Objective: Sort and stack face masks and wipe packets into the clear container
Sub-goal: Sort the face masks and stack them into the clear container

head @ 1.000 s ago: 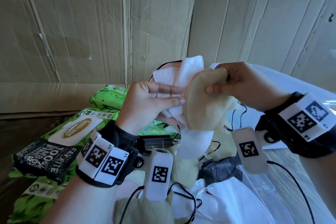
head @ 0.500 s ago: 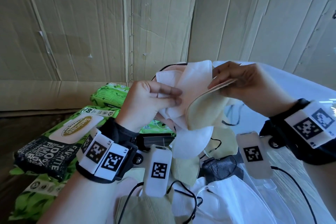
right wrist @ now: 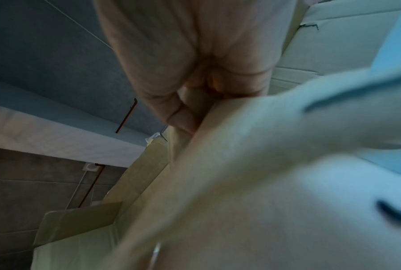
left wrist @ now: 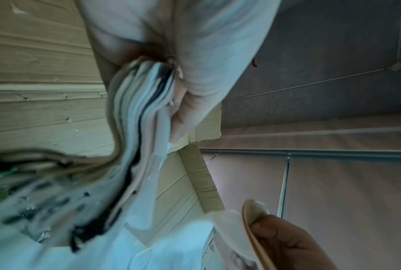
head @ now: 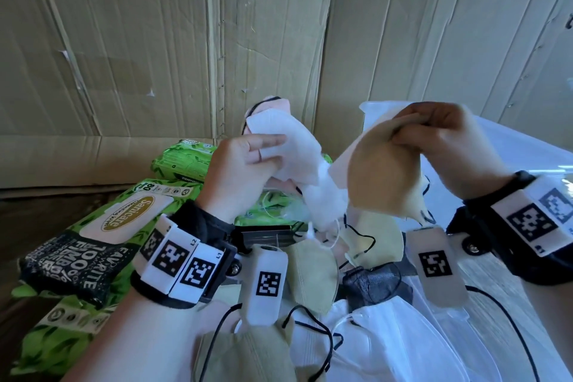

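Note:
My left hand (head: 248, 164) grips a bunch of white and pink face masks (head: 297, 161), seen edge-on as a stack of masks (left wrist: 143, 102) in the left wrist view. My right hand (head: 440, 139) pinches the top edge of a beige mask (head: 384, 177), and the same beige mask (right wrist: 252, 164) fills the right wrist view. The two hands are held apart above a heap of loose masks (head: 381, 347). Green wipe packets (head: 124, 226) lie at the left. A clear container (head: 527, 158) shows behind my right hand.
Cardboard walls (head: 155, 40) close off the back. A black mask (head: 372, 285) and more beige masks (head: 316, 276) lie in the heap below my wrists. A black-labelled wipe packet (head: 71, 263) rests on the green ones.
My right hand has pulled the beige mask away to the right, off the bunch in my left hand. A gap has opened between the two.

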